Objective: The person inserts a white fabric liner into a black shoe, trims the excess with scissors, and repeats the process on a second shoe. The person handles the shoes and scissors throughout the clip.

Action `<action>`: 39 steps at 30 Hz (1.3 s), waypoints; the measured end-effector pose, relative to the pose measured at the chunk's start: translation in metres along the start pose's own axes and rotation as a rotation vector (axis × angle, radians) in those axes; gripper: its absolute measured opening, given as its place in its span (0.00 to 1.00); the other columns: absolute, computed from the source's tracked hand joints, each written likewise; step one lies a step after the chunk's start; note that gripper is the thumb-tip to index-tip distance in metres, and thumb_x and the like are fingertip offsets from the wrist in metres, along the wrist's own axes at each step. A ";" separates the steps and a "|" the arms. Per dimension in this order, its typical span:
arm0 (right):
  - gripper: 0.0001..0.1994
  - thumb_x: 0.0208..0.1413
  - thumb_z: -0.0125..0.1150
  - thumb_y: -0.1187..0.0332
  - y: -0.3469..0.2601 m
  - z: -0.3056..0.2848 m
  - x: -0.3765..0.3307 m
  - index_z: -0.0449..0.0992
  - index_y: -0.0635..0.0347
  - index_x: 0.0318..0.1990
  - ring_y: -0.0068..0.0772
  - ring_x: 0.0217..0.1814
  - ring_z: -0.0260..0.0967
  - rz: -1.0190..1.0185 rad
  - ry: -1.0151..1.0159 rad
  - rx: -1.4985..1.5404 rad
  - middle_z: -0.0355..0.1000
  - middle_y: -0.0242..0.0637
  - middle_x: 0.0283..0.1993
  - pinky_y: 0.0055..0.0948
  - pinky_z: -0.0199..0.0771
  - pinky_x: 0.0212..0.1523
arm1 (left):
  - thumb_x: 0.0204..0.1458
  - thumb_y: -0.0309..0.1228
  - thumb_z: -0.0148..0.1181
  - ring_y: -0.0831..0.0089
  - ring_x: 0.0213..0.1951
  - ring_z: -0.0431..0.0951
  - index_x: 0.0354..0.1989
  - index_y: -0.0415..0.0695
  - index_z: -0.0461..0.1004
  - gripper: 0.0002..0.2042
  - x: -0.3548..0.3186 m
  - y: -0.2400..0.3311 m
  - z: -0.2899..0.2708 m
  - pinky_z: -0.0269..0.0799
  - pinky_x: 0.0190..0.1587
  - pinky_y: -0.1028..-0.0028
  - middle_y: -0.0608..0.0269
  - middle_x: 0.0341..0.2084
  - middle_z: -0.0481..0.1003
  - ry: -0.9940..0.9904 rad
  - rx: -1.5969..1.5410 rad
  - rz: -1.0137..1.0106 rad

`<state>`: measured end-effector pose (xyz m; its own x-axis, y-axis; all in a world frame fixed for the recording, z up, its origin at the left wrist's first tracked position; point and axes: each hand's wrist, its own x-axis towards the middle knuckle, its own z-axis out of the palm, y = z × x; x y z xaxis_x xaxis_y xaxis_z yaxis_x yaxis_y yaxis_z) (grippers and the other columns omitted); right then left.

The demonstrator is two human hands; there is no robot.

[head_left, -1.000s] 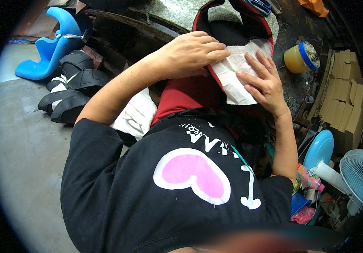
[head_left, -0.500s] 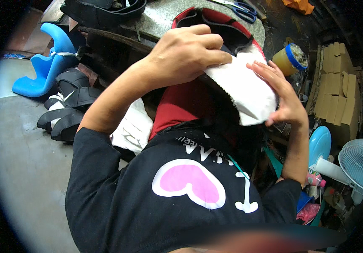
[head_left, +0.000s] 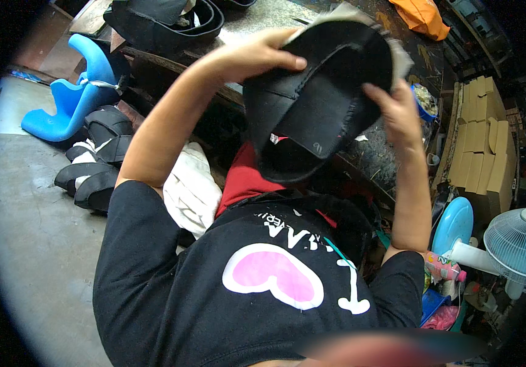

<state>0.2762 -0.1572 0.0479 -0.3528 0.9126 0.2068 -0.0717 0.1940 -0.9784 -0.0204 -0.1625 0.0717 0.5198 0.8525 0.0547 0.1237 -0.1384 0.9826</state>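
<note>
Both of my hands hold up a black stitched piece (head_left: 336,92), which looks like a shoe upper, over my lap and the bench edge. It has a rounded outline, a raised seam across it and a small gap low in its middle. My left hand (head_left: 266,56) grips its left edge, thumb lying on the black face. At the right edge is my right hand (head_left: 401,113), thumb on the black face and slightly smeared by motion. Blurred pale fabric (head_left: 401,60) sticks out behind the far rim. The fingers behind the piece are hidden.
Similar black pieces (head_left: 159,27) are stacked on the bench at the back left; several more (head_left: 101,177) lie on the floor. White cloth (head_left: 191,189) hangs by my left side. A blue-rimmed tub (head_left: 425,103), cardboard boxes (head_left: 483,162) and a fan (head_left: 512,241) stand at right.
The piece has been raised and turned, so its black face shows instead of the white fabric. Both hands have moved farther up and apart, to its opposite edges.
</note>
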 end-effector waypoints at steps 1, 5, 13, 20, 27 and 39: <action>0.16 0.54 0.67 0.72 0.016 0.012 0.006 0.75 0.67 0.49 0.31 0.44 0.77 0.036 0.042 -0.163 0.79 0.38 0.44 0.32 0.76 0.48 | 0.51 0.34 0.67 0.73 0.45 0.75 0.61 0.38 0.66 0.29 0.005 -0.016 0.006 0.71 0.50 0.74 0.59 0.46 0.76 0.041 0.031 -0.136; 0.21 0.60 0.63 0.62 0.050 0.009 0.014 0.72 0.67 0.55 0.33 0.48 0.74 0.202 0.017 -1.133 0.76 0.34 0.50 0.32 0.73 0.51 | 0.52 0.23 0.60 0.70 0.44 0.78 0.65 0.38 0.61 0.29 0.008 -0.056 0.009 0.73 0.54 0.71 0.52 0.48 0.75 0.082 -0.169 -0.309; 0.13 0.56 0.66 0.73 0.063 0.005 0.044 0.77 0.61 0.49 0.20 0.41 0.74 0.175 -0.013 0.125 0.78 0.32 0.43 0.22 0.75 0.44 | 0.51 0.25 0.62 0.73 0.52 0.73 0.67 0.39 0.59 0.33 0.000 -0.056 0.003 0.70 0.56 0.74 0.57 0.54 0.71 0.016 -0.194 -0.239; 0.10 0.55 0.67 0.74 0.063 0.024 0.046 0.78 0.60 0.45 0.18 0.36 0.74 0.063 -0.014 0.235 0.79 0.30 0.39 0.19 0.76 0.37 | 0.51 0.29 0.66 0.73 0.57 0.69 0.68 0.40 0.57 0.36 -0.005 -0.050 -0.011 0.67 0.59 0.73 0.57 0.59 0.67 -0.029 -0.314 0.009; 0.13 0.59 0.64 0.59 0.068 0.034 0.066 0.80 0.59 0.44 0.30 0.33 0.73 -0.188 0.000 -0.667 0.78 0.38 0.32 0.29 0.72 0.37 | 0.53 0.24 0.61 0.74 0.43 0.78 0.67 0.41 0.61 0.30 0.002 -0.054 -0.009 0.78 0.45 0.75 0.56 0.48 0.75 0.141 -0.225 -0.207; 0.19 0.54 0.63 0.56 0.053 -0.007 0.134 0.77 0.48 0.52 0.43 0.57 0.69 0.028 -0.040 -1.665 0.75 0.36 0.53 0.43 0.70 0.56 | 0.49 0.22 0.64 0.74 0.41 0.80 0.61 0.39 0.67 0.28 -0.031 -0.058 -0.034 0.79 0.46 0.75 0.56 0.45 0.77 0.267 -0.356 -0.208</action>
<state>0.2314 -0.0219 0.0237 -0.3608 0.9180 0.1649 0.9321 0.3489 0.0968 -0.0729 -0.1636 0.0187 0.2741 0.9497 -0.1517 -0.1184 0.1899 0.9746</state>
